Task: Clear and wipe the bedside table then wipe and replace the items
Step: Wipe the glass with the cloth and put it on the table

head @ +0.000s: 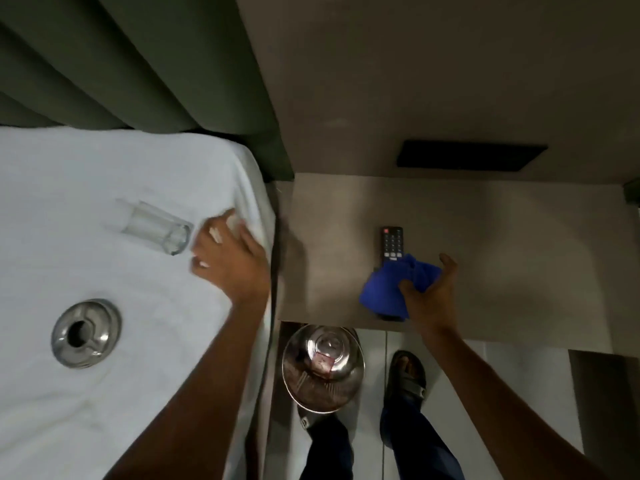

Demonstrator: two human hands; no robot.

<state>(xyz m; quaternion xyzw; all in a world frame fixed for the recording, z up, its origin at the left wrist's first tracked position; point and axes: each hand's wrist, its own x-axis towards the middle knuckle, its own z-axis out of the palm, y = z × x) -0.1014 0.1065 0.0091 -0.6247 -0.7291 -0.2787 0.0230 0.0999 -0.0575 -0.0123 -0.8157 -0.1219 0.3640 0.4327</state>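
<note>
Counter: remote lies mid-top, its near end under blue cloth; bare surface left, right and behind. Right hand near front edge, fingers clamped on blue cloth. Left hand over bed by its side edge, fingers loosely apart, blurred, just beside tipped glass. Ashtray well apart on bed.

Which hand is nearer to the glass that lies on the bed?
Left. The left hand is over the bed just beside the glass; the right hand is away over the bedside table, gripping the blue cloth.
</note>
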